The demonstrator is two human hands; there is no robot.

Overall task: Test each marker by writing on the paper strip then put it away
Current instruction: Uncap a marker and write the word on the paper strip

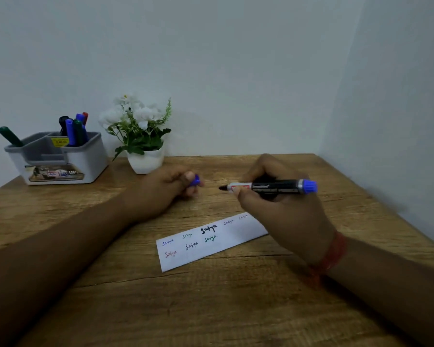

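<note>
My right hand (278, 211) grips an uncapped marker (281, 187) with a black barrel and a blue end, held level above the table, its tip pointing left. My left hand (166, 194) rests on the table and pinches the blue cap (196, 181) between thumb and fingers, a short gap from the tip. The white paper strip (211, 242) lies in front of both hands and carries several written words in different colours; my right hand covers its right end.
A grey and white organiser (60, 159) at the back left holds several markers (74, 130), with a green one (9, 136) leaning out on its left. A white pot of white flowers (140, 136) stands beside it. Walls bound the wooden table (211, 309) at back and right.
</note>
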